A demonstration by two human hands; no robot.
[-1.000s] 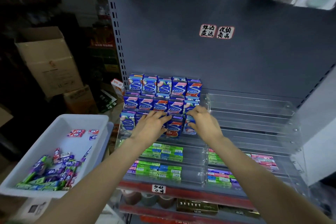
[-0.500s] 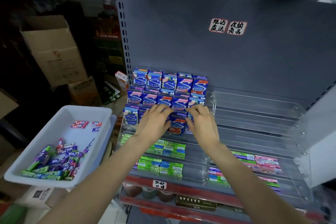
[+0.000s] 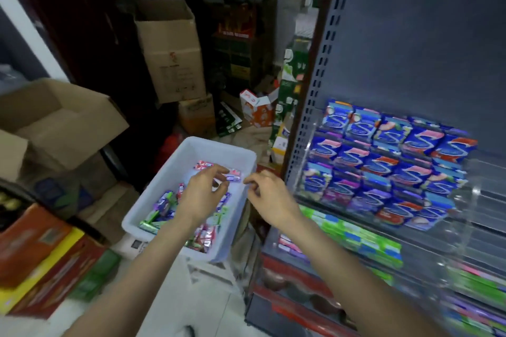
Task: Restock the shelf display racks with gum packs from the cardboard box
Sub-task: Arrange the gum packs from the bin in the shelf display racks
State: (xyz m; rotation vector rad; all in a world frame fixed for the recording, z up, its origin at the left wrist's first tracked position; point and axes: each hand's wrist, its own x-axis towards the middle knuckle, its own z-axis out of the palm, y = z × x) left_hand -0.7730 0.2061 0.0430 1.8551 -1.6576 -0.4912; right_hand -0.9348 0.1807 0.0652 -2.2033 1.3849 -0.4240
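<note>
At the far left sits an open cardboard box, flaps spread, with red and yellow cartons stacked below it. Behind, a tall cardboard box stands upright against the dark back wall.

In the middle is a white tray, holding a loose heap of gum sticks in purple, green and red wrappers at its near end, and a few more packs lying flat near its far end.

Your left hand hovers over the tray, fingers bent and spread above the packs at the far end. The blur makes it hard to say whether the fingertips touch a pack; nothing is plainly held. Your right hand is just beside it, at the tray's right rim, fingers loosely curled with thumb and forefinger close together; you cannot tell whether anything is pinched between them.

To the right stands the grey shelf unit with its perforated upright. A clear plastic rack on it carries tiered rows of blue gum packs, filling the left part of the rack. Below them, flat green packs lie in a lower clear tier, with pink ones at its left end. The lower right corner is too blurred to read.
</note>
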